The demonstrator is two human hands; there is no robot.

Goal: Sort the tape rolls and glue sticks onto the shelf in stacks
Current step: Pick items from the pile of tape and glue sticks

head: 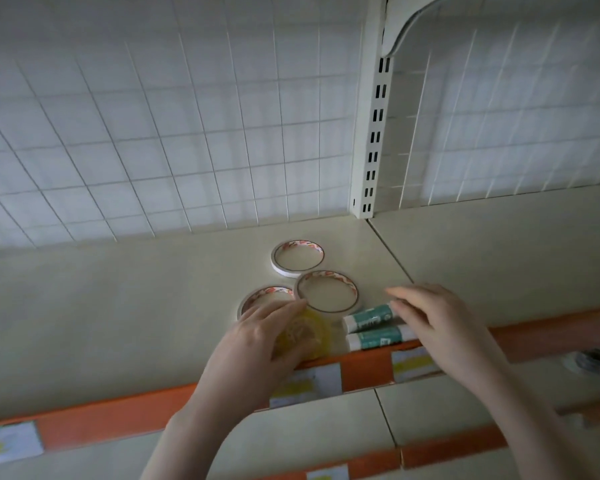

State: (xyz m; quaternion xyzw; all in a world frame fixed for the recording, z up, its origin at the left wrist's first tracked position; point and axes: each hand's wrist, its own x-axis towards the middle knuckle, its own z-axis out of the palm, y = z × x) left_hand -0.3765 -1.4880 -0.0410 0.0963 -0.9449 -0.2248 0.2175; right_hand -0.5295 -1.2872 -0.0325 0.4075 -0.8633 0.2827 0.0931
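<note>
Three thin white tape rolls lie flat on the cream shelf (pixel 118 306): one at the back (pixel 297 256), one in the middle (pixel 327 292), one at the left (pixel 267 295) partly under my fingers. My left hand (pixel 257 344) grips a yellow tape roll (pixel 307 336) near the shelf's front edge. Two green-and-white glue sticks (pixel 369 317) (pixel 378 337) lie side by side to the right. My right hand (pixel 437 320) hovers over their right ends with fingers straight; whether it touches them is unclear.
A white wire grid panel (pixel 153 133) backs the shelf, and a slotted upright post (pixel 373 140) stands at the back right. An orange price strip (pixel 101 417) with labels runs along the front edge. A lower shelf (pixel 309 427) lies below.
</note>
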